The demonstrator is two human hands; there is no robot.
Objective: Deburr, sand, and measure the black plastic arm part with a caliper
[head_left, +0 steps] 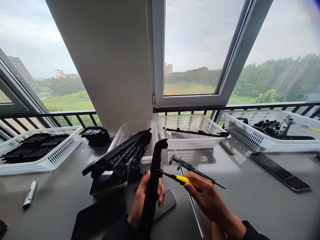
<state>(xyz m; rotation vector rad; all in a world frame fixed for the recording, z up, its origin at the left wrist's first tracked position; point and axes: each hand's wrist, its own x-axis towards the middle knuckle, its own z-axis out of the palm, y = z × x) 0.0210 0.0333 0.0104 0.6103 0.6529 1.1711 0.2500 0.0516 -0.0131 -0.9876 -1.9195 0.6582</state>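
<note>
My left hand (140, 200) is closed around a long black plastic trim piece (155, 160), holding it upright and slightly tilted, its hooked end at the top. In my right hand (208, 196) is a yellow-handled utility knife (184, 179), gripped between thumb and fingers. Its thin dark tip meets the edge of the trim piece, a little above my left fingers. Behind my right hand, digital-looking black calipers (192, 168) lie on the table. A grey phone-like slab (168, 201) lies beneath my left hand, partly hidden by it.
White plastic baskets (62, 154) with black parts line the back of the grey table (275, 213). Long black parts (120, 156) lean out of one basket. A stack of black pieces (95, 135), a marker (30, 194) and a dark flat panel (280, 170) lie around.
</note>
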